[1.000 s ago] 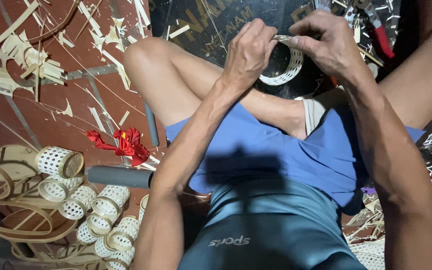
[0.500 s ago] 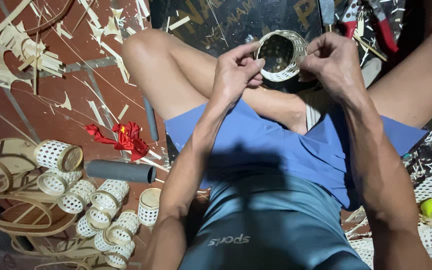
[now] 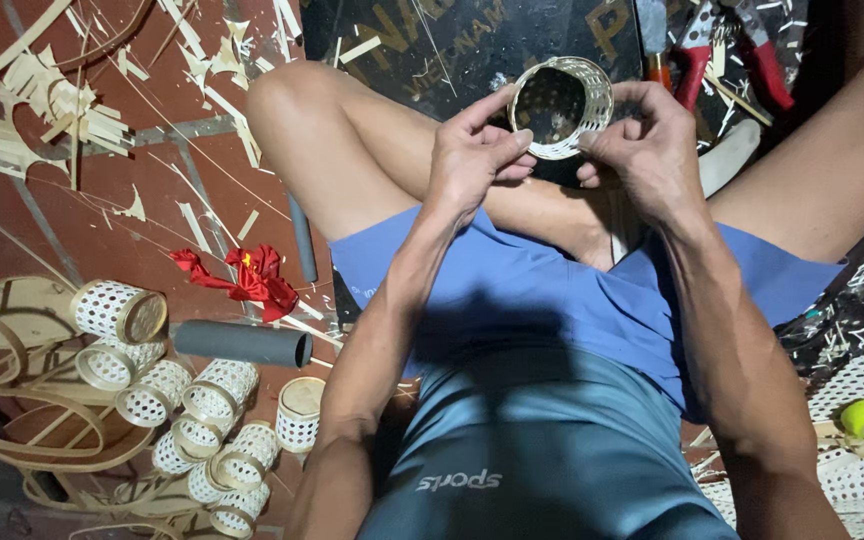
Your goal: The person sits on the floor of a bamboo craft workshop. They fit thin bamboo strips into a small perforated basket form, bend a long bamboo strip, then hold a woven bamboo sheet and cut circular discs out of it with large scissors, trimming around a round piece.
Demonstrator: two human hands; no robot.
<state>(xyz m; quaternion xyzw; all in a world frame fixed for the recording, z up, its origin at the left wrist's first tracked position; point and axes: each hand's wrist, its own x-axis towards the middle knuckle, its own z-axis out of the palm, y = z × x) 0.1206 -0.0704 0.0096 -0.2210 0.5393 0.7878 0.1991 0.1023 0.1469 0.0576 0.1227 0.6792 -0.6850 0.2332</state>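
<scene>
You hold a small pale woven bamboo cylinder (image 3: 560, 106) above your lap, its open mouth toward you; its lattice wall looks complete. Your left hand (image 3: 474, 160) and right hand (image 3: 647, 150) each pinch its rim. Similar finished woven cylinders (image 3: 177, 400) lie on the floor, near left, beside a grey tube (image 3: 242, 343).

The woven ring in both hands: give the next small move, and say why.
Probably turn the woven ring a little between the fingers. Left hand and right hand pinch opposite sides of its rim, its opening tilted toward the camera, so only part of the weave shows.
</scene>
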